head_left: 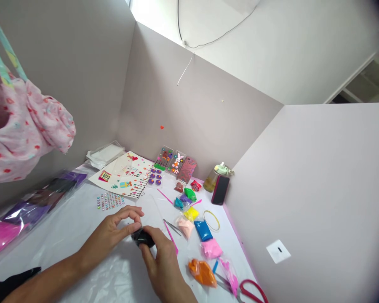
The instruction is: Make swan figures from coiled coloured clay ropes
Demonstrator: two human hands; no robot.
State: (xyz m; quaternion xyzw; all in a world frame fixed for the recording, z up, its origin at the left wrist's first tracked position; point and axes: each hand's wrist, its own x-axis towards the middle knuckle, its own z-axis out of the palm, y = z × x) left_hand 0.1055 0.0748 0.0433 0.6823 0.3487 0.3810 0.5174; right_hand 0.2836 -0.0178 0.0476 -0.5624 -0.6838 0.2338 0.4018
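A small plastic packet of black modelling clay [143, 238] is held up over the white table cover. My right hand [162, 256] is closed on it, thumb below and fingers along its right side. The thumb and forefinger of my left hand [121, 223] pinch the packet's upper left edge. Just right of my hands lie tweezers [172, 227] and a pink clay tool [171, 237]. Beyond them are packets of peach clay [185, 227], yellow clay [191, 213], blue clay [203, 230], pink clay [212, 248] and orange clay [202, 272].
Red-handled scissors [252, 291] lie at the front right. A phone [220, 190] leans against a bottle [211, 179] by the wall. Decorated phone cases [176, 163], a drawing sheet [113, 176] and gem stickers [110, 201] sit farther back. Pink cloth [34, 122] hangs at left.
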